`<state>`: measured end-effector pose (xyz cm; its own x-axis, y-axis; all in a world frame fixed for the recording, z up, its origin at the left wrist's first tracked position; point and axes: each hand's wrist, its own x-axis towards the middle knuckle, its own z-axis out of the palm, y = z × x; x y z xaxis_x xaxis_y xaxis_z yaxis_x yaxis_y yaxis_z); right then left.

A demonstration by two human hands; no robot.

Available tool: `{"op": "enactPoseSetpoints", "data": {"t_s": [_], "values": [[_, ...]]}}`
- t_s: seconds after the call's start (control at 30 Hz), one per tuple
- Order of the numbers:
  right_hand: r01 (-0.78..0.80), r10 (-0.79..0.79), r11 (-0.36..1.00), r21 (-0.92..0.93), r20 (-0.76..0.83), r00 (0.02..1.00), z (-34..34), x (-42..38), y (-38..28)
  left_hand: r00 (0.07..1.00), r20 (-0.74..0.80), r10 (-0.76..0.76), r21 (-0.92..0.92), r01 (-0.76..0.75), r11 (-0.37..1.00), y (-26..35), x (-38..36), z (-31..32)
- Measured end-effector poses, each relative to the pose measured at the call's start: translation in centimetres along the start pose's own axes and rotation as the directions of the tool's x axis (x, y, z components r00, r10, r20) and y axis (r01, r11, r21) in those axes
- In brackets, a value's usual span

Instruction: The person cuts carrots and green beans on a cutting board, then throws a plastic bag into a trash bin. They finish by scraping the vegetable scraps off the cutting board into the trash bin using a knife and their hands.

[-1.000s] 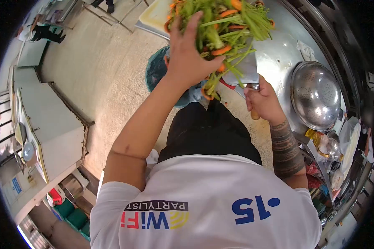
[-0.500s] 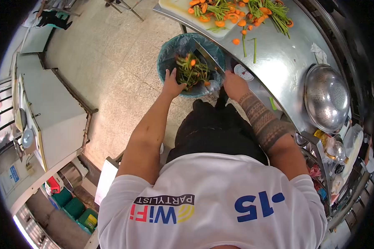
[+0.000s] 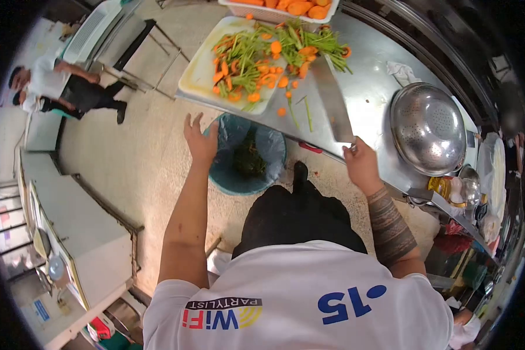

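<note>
My right hand (image 3: 361,166) is closed round the handle of a large knife (image 3: 331,96). Its broad blade lies over the steel table, pointing toward the carrot trimmings. My left hand (image 3: 201,139) holds nothing, fingers apart, beside the rim of a lined bin (image 3: 217,175). Dark green trimmings (image 3: 249,157) lie deep inside that bin. On the white cutting board (image 3: 199,76) sit carrot tops with green stems (image 3: 245,58) and orange slices; some have spilled past its right edge onto the metal.
A basket (image 3: 274,13) of cut carrots stands beyond the board. An upturned steel colander (image 3: 429,128) and a white cloth (image 3: 402,73) are on the steel table (image 3: 367,111). At far left a person (image 3: 58,87) is walking. A counter (image 3: 84,216) stands left.
Both hands have risen away from the bin, the knife now over the table. The trimmings seen by my left hand are now down in the bin. A person has appeared at left.
</note>
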<state>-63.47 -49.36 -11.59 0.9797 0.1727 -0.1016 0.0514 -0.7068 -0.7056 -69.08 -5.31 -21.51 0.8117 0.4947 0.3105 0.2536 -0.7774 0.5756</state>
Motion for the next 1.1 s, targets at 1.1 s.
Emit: {"op": "enactPoseSetpoints", "data": {"t_s": [1.1], "values": [[-0.117, 0.128, 0.991, -0.057, 0.232, 0.964, -5.0, 18.3, 10.3, 0.847, 0.496, 0.192, -0.268, -0.062, 0.961, 17.9, 14.7, 14.8]]}}
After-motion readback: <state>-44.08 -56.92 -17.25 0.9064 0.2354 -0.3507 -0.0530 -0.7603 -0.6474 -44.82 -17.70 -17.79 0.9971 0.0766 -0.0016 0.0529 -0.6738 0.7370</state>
